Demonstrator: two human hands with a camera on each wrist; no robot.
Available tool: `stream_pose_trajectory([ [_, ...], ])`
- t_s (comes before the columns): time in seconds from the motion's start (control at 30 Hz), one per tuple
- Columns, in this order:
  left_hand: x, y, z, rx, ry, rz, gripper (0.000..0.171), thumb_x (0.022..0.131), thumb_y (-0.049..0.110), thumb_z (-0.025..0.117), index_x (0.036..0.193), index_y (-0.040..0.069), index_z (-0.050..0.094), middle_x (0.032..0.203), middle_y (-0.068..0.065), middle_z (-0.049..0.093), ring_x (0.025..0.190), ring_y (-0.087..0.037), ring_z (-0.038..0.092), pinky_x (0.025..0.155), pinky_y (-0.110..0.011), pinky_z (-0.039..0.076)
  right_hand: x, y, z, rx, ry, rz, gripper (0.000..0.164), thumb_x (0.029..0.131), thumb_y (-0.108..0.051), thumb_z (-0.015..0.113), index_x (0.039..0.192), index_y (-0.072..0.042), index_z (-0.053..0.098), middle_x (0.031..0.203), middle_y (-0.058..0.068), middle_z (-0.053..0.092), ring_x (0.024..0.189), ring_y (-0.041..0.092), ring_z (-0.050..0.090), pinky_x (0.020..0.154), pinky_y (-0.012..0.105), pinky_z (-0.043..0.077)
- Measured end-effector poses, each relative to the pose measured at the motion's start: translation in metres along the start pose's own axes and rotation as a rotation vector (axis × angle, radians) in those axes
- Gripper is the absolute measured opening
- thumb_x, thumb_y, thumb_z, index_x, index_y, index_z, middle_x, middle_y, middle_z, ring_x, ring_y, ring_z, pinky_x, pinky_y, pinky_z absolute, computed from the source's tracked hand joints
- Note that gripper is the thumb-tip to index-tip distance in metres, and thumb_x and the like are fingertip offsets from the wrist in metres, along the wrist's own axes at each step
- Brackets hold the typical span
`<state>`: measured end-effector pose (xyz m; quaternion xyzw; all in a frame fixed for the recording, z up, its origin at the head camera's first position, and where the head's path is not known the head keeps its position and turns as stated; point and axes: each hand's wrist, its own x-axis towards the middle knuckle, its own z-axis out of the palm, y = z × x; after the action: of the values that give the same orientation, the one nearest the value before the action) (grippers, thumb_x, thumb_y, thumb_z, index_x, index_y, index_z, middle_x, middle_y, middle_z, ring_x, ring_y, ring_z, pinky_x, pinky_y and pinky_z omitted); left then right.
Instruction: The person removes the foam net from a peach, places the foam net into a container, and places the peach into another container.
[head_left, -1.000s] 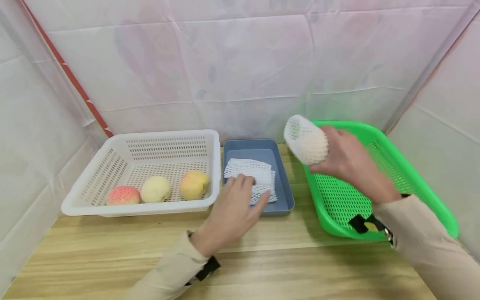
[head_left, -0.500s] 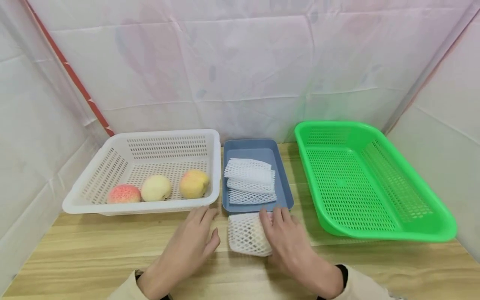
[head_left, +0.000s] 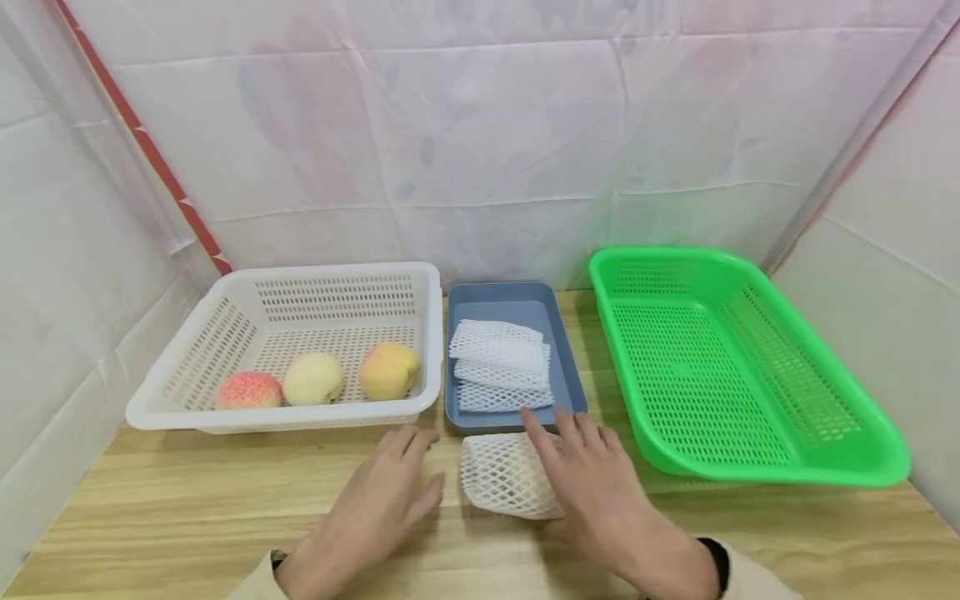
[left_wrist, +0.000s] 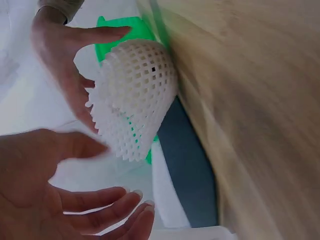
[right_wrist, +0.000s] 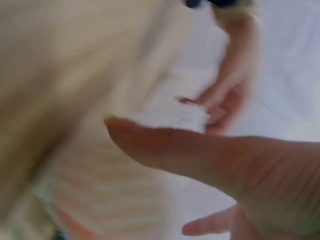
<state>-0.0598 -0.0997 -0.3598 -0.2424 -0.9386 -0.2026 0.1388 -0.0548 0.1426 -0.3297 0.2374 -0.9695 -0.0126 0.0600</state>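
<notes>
A white foam fruit net (head_left: 501,477) with a round, pale fruit inside lies on the wooden table in front of the blue tray (head_left: 573,367). My right hand (head_left: 603,500) is at its right end, fingers extended and spread, the thumb stretched out. The left wrist view shows the netted fruit (left_wrist: 142,75) with the net's loose mouth towards my left hand (left_wrist: 30,170). That left hand has relaxed fingers and a thumb held apart, with a gap between it and the net. Blur covers much of the right wrist view, where the right thumb (right_wrist: 200,152) crosses the front.
Several flat foam nets (head_left: 501,358) lie stacked in the blue tray. To its left, a white basket (head_left: 431,333) holds a red peach (head_left: 249,390), a pale one (head_left: 313,378) and a yellow one (head_left: 388,371). A green basket (head_left: 757,367) stands at the right.
My right hand has brought the netted fruit from above the green basket down to the table, and its fingers have since spread. My left hand has drawn back from the tray.
</notes>
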Motion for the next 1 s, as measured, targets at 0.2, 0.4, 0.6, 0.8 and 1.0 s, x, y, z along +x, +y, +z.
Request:
stream_pose_trajectory([
  [0.2, -0.002, 0.013, -0.013, -0.065, -0.060, -0.032, 0.065, 0.091, 0.057, 0.055, 0.129, 0.003, 0.054, 0.125, -0.007, 0.056, 0.116, -0.021, 0.052, 0.094, -0.039, 0.049, -0.006, 0.022, -0.020, 0.137, 0.044, 0.006, 0.132, 0.043, -0.047, 0.094, 0.150, -0.007, 0.029, 0.144, 0.028, 0.037, 0.129, 0.047, 0.039, 0.101, 0.061, 0.037],
  [0.4, 0.001, 0.021, -0.014, -0.025, -0.085, 0.030, 0.079, 0.093, 0.061, 0.046, 0.143, 0.001, 0.040, 0.142, -0.011, 0.045, 0.133, -0.027, 0.040, 0.107, -0.042, 0.038, -0.009, 0.031, -0.017, 0.238, 0.053, 0.000, 0.135, 0.045, -0.042, 0.096, 0.152, -0.008, 0.022, 0.149, 0.025, 0.032, 0.135, 0.045, 0.032, 0.099, 0.060, 0.039],
  [0.6, 0.004, 0.019, -0.007, 0.017, -0.013, 0.079, 0.079, 0.092, 0.062, 0.047, 0.140, -0.002, 0.042, 0.137, -0.012, 0.047, 0.130, -0.030, 0.043, 0.105, -0.042, 0.041, -0.008, 0.031, -0.011, 0.288, 0.061, 0.037, 0.134, 0.048, -0.035, 0.096, 0.153, -0.008, 0.017, 0.149, 0.025, 0.032, 0.135, 0.043, 0.033, 0.100, 0.059, 0.039],
  [0.8, 0.005, 0.017, -0.003, 0.021, -0.014, 0.057, 0.079, 0.093, 0.062, 0.046, 0.138, -0.002, 0.044, 0.136, -0.013, 0.049, 0.128, -0.030, 0.044, 0.102, -0.043, 0.043, -0.005, 0.031, -0.007, 0.340, 0.074, 0.094, 0.127, 0.051, -0.025, 0.095, 0.152, -0.008, 0.020, 0.146, 0.024, 0.037, 0.131, 0.042, 0.039, 0.097, 0.057, 0.043],
  [1.0, 0.005, 0.015, -0.003, 0.008, 0.000, 0.052, 0.079, 0.092, 0.063, 0.046, 0.139, -0.002, 0.044, 0.137, -0.012, 0.048, 0.127, -0.030, 0.045, 0.102, -0.043, 0.043, -0.003, 0.031, -0.004, 0.408, 0.039, 0.189, 0.125, 0.054, -0.023, 0.094, 0.153, -0.012, 0.018, 0.141, 0.029, 0.041, 0.123, 0.046, 0.046, 0.091, 0.060, 0.045],
])
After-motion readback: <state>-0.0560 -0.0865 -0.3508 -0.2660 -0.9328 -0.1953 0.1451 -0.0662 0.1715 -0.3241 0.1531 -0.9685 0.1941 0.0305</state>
